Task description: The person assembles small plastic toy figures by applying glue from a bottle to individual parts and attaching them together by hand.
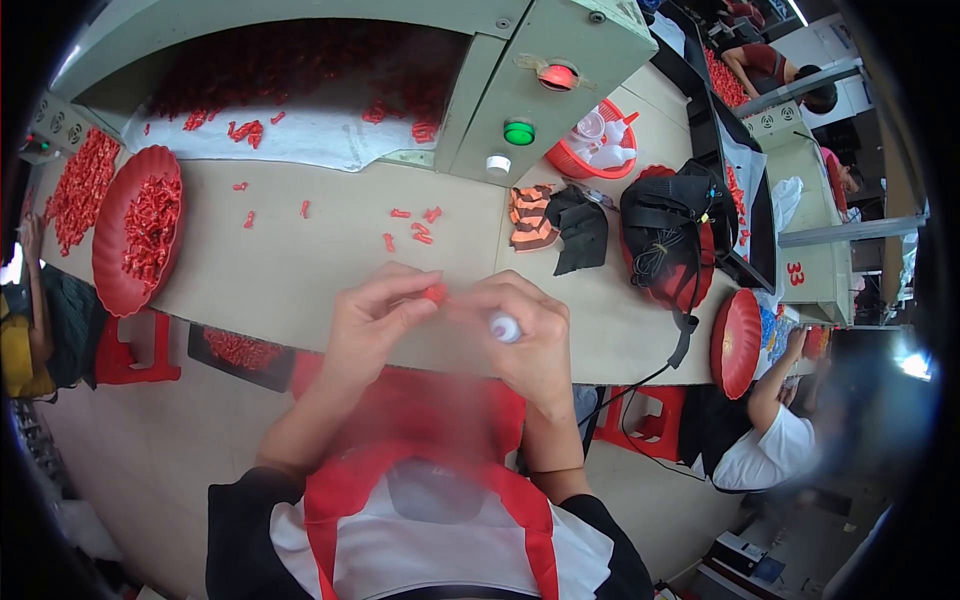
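Red and tiny, one piece (436, 293) is pinched between the left hand's (385, 305) thumb and finger, in front of the machine (500, 90). The right hand (528, 330) is curled snugly round what looks like a little white bottle (505, 327). Its fingertips are blurry, so I can't tell if they touch the piece. The piece could pop out and drop on the apron (420, 405), because the pinch is so small. A hard squeeze might make the bottle drip, if it has something wet inside. Nearer the machine, loose red bits (401, 213) lie on the table (300, 270); a bumping hand could scatter them. By the machine's left end, a red bowl (110, 245) sits near the table's edge, so a knock could spill its heap.
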A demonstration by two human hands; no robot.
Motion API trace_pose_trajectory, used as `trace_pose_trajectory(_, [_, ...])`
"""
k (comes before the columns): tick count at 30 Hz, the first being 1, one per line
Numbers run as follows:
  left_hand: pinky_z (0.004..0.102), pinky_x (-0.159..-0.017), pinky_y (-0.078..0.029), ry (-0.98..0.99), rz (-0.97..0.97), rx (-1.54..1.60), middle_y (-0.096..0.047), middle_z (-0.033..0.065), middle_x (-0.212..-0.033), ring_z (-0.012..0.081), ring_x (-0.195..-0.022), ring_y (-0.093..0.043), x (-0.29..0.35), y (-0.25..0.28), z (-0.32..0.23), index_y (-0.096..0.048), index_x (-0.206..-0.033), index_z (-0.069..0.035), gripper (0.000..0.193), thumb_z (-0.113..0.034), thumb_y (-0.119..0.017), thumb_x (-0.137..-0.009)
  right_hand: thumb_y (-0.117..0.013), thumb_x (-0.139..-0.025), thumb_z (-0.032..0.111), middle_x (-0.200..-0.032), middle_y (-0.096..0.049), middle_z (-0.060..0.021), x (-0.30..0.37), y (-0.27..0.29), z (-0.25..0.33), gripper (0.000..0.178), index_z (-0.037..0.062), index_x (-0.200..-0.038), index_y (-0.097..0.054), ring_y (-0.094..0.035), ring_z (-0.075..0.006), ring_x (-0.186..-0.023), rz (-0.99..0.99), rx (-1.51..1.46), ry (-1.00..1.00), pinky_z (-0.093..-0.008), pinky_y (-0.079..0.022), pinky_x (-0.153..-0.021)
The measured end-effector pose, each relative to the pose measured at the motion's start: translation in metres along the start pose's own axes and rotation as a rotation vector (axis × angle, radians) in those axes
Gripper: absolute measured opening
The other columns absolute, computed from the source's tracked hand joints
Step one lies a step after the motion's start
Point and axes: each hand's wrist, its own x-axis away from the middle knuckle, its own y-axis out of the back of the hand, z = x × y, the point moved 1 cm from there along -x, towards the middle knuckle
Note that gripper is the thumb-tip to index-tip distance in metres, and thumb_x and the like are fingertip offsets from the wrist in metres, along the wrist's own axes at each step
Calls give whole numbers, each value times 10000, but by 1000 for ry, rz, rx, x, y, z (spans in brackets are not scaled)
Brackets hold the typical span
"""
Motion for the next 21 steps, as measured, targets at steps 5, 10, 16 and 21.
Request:
trace_pose_trajectory(5, [283,-797,-473,-18,-34,-58,-572,106,-971,182,-886,-581,0,-1,1,-600,-1048,43,242,73,-557,-812,-685,-642,-17,-847,-622,-88,7,-7,3,219,36,-848,-631,-616,-234,-713,-107,373,370,-324,-498,-602])
trace_pose_trajectory(10, [292,-798,-476,-93,-5,29,-568,116,-973,194,-901,-584,3,-2,1,-595,-1030,57,226,83,-549,-810,-685,-631,-26,-864,-628,-92,10,-11,0,233,40,-847,-629,-625,-220,-724,-162,335,444,-305,-508,-602])
trace_pose_trajectory(16, [287,-794,-479,-125,12,14,-554,112,-983,196,-901,-585,3,-4,4,-595,-1028,56,229,91,-545,-807,-689,-640,-52,-836,-635,-95,8,-12,-5,214,34,-825,-624,-636,-209,-705,-224,47,303,-281,-509,-575])
trace_pose_trajectory(21, [288,-786,-481,-144,-43,-52,-549,112,-987,190,-900,-579,4,-8,5,-596,-1029,41,233,95,-539,-810,-706,-677,-45,-839,-637,-105,3,-7,-1,190,27,-831,-621,-639,-201,-709,-146,259,486,-276,-517,-591])
